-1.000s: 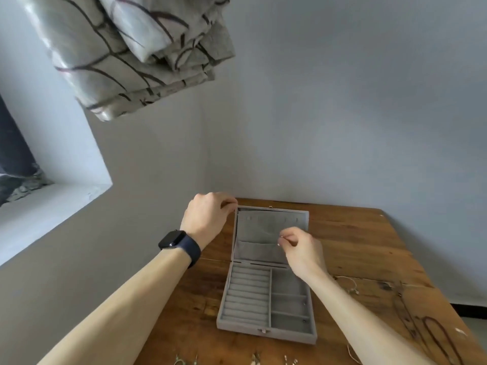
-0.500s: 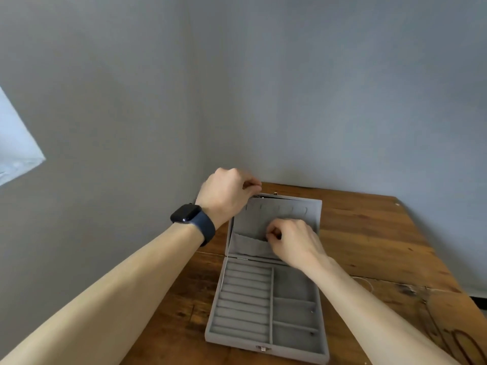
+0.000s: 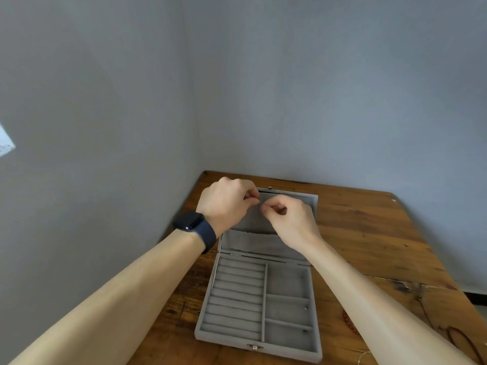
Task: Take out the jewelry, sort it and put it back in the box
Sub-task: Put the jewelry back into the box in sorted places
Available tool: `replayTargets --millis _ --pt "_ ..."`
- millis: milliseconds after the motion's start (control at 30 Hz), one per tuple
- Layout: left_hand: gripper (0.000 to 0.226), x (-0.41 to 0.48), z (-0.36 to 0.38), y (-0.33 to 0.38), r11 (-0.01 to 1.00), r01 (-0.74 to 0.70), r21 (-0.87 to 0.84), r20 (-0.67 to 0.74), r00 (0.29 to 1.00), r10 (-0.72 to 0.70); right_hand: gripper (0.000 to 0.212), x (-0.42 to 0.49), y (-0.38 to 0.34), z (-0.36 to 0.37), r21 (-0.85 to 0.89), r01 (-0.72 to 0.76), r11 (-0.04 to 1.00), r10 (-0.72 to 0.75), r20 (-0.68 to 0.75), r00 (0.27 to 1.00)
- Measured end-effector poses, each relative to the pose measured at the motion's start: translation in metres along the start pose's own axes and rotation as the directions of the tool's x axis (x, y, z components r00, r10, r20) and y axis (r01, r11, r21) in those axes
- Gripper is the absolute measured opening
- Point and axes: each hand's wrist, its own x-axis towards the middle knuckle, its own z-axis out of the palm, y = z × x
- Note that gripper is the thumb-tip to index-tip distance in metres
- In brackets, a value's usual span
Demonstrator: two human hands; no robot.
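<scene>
A grey velvet jewelry box (image 3: 204,328) lies open on the wooden table (image 3: 374,233), its lid (image 3: 312,199) propped up at the back. My left hand (image 3: 226,204), with a dark watch on the wrist, and my right hand (image 3: 291,219) meet in front of the lid's upper part. Their fingertips pinch a tiny shiny piece of jewelry (image 3: 259,203), too small to identify. The ring rolls (image 3: 237,299) on the left of the base hold nothing. Small studs (image 3: 305,308) sit in the right compartments. The lid's pocket (image 3: 250,242) shows below my hands.
Grey walls close in at the left and right behind the table. A reddish beaded bracelet (image 3: 348,322), a dark cord (image 3: 461,341) and a thin chain (image 3: 365,356) lie on the table to the right of my right forearm.
My right hand has moved up from the lid's pocket to the lid's top and met my left hand's fingertips. The view has tilted down and the box looks closer.
</scene>
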Motion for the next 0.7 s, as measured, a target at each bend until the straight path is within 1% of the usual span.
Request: replayTargets --millis 33,100,167,233,300,367,433,500,600,700 --pt "0.020 -0.003 0.003 0.000 0.999 0.022 0.026 -0.022 1.000 -0.021 0.005 0.000 0.002 0.000 -0.041 0.031 0.999 -0.032 -0.024 0.999" --pt "0.020 -0.011 0.011 0.000 0.995 0.067 0.075 -0.060 0.996 -0.063 0.007 0.001 0.005 0.000 -0.197 0.137 0.971 -0.157 -0.086 0.984" --pt "0.019 -0.020 0.020 0.003 0.989 0.128 0.080 -0.102 0.988 -0.120 0.010 0.004 0.006 0.001 -0.367 0.218 0.904 -0.283 -0.133 0.950" --pt "0.017 -0.027 0.028 0.006 0.979 0.195 0.067 -0.135 0.973 -0.185 0.011 0.009 0.004 0.003 -0.458 0.247 0.854 -0.350 -0.156 0.923" --pt "0.017 -0.029 0.034 0.010 0.968 0.248 0.048 -0.158 0.958 -0.238 0.011 0.014 0.002 0.004 -0.474 0.257 0.842 -0.365 -0.152 0.918" --pt "0.018 -0.027 0.038 0.013 0.953 0.302 -0.005 -0.187 0.936 -0.297 0.010 0.017 -0.001 0.005 -0.435 0.248 0.866 -0.347 -0.164 0.924" --pt "0.018 -0.022 0.040 0.015 0.926 0.371 -0.075 -0.208 0.902 -0.378 0.010 0.019 -0.003 0.007 -0.388 0.223 0.894 -0.321 -0.210 0.923" --pt "0.016 -0.019 0.042 0.016 0.900 0.421 -0.111 -0.222 0.873 -0.435 0.009 0.020 -0.006 0.010 -0.389 0.195 0.900 -0.310 -0.258 0.915" --pt "0.012 -0.017 0.047 0.016 0.899 0.421 -0.116 -0.245 0.865 -0.437 0.006 0.022 -0.007 0.012 -0.410 0.182 0.894 -0.319 -0.297 0.900" --pt "0.009 -0.022 0.052 0.015 0.920 0.386 -0.069 -0.247 0.887 -0.391 0.005 0.021 0.000 0.012 -0.455 0.213 0.865 -0.352 -0.248 0.903"
